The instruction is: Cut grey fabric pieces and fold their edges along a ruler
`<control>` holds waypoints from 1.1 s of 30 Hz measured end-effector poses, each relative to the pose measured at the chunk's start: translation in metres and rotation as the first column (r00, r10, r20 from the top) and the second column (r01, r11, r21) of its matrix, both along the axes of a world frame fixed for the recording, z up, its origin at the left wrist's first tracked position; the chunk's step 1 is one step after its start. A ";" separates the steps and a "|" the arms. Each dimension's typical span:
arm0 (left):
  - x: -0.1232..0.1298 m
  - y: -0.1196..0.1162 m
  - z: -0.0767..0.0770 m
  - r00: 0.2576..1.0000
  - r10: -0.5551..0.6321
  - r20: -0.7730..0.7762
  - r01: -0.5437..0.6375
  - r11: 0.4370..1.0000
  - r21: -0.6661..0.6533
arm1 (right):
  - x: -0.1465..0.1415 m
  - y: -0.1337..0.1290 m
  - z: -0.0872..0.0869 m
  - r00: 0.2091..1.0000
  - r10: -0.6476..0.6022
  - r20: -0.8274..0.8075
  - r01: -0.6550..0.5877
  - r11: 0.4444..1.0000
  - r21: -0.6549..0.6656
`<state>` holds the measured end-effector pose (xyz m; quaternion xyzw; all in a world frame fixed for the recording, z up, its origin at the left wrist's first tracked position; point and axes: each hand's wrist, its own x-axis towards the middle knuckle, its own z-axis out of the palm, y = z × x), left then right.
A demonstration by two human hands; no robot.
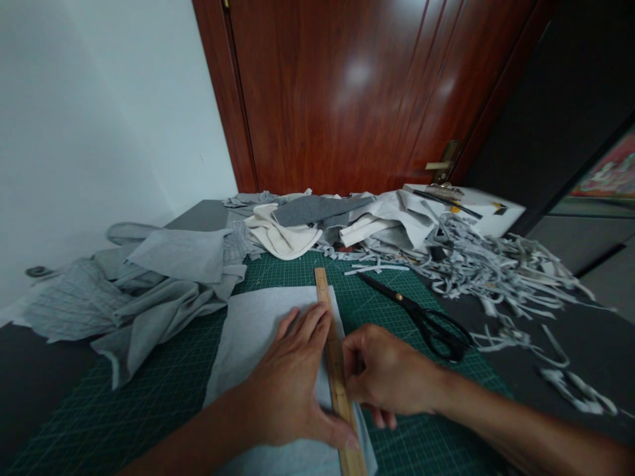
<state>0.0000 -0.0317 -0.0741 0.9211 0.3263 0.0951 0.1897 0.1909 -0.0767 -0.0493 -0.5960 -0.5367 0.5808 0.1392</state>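
Observation:
A light grey piece of cloth (pixel 248 337) lies flat on the green cutting mat (pixel 163 396). Along its right side runs a wooden ruler (pixel 336 370). My left hand (pixel 292 383) is spread over cloth and ruler, its fingertips on the ruler's left edge higher up and its thumb across the wood lower down. Curled closed, my right hand (pixel 387 370) rests against the ruler's right edge, near the cloth's narrow strip there; whatever its fingers hold is hidden. Black scissors (pixel 417 314) lie on the mat beyond my right hand.
Grey fabric (pixel 163 277) is heaped at the left, with more cloth pieces (pixel 317 218) along the back. A tangle of thin fabric strips (pixel 486 264) covers the right side, before a white box (pixel 496 205). A wooden door (pixel 337 92) stands behind.

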 end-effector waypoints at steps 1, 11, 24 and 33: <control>0.000 0.000 0.000 1.000 0.000 0.005 0.000 1.000 0.002 | 0.001 0.003 -0.002 1.000 -0.010 -0.003 0.010 1.000 0.018; 0.000 0.001 -0.001 0.999 -0.022 0.033 0.021 1.000 0.011 | 0.000 0.038 0.003 0.997 -0.074 0.019 0.071 0.990 0.120; 0.001 0.000 0.003 1.000 -0.011 -0.003 0.011 1.000 -0.005 | 0.005 0.086 0.000 0.981 -0.191 -0.009 0.186 0.939 0.289; 0.000 0.001 0.001 1.000 -0.008 0.009 0.008 1.000 -0.009 | 0.018 0.090 0.009 0.981 -0.188 -0.047 0.193 0.926 0.324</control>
